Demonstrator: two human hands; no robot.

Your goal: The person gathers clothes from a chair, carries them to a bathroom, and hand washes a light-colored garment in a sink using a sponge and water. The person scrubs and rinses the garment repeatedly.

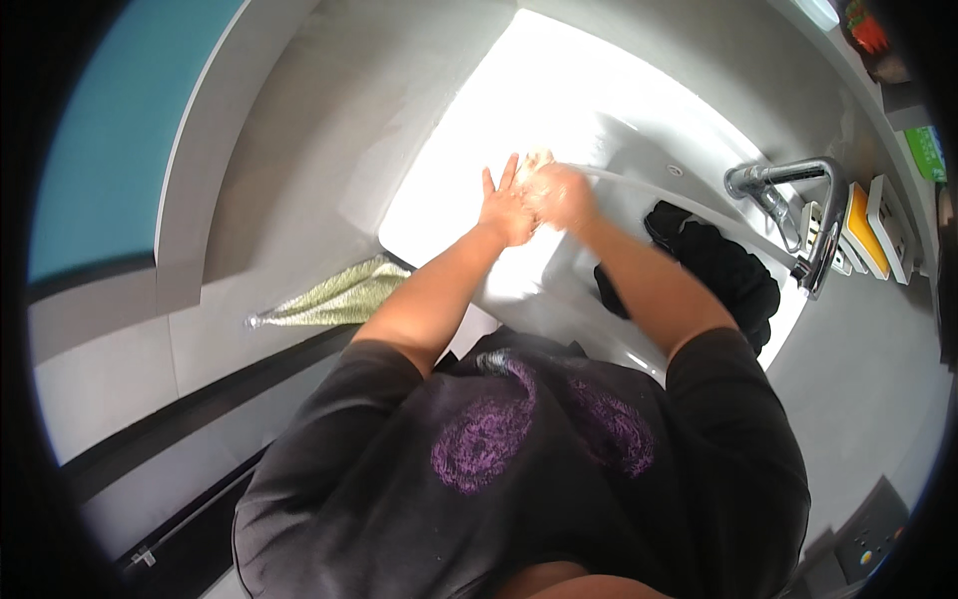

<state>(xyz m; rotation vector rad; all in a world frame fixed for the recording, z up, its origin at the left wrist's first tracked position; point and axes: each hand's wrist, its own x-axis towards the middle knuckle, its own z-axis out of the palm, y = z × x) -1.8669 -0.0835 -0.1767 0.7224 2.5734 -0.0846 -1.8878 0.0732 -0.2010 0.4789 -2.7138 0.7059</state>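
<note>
Water from a chrome faucet streams across a white sink basin onto my two hands, which touch each other. My left hand has its fingers spread. Against it lies my right hand, blurred and very bright; whether its fingers are closed cannot be told. Something pale shows at the fingertips, too overexposed to name. To the right, a black cloth lies bunched in the basin, below the water stream and partly behind my right forearm.
A light green towel hangs left of the basin. White and yellow flat items stand behind the faucet. A green package is at the upper right. Grey walls border the basin.
</note>
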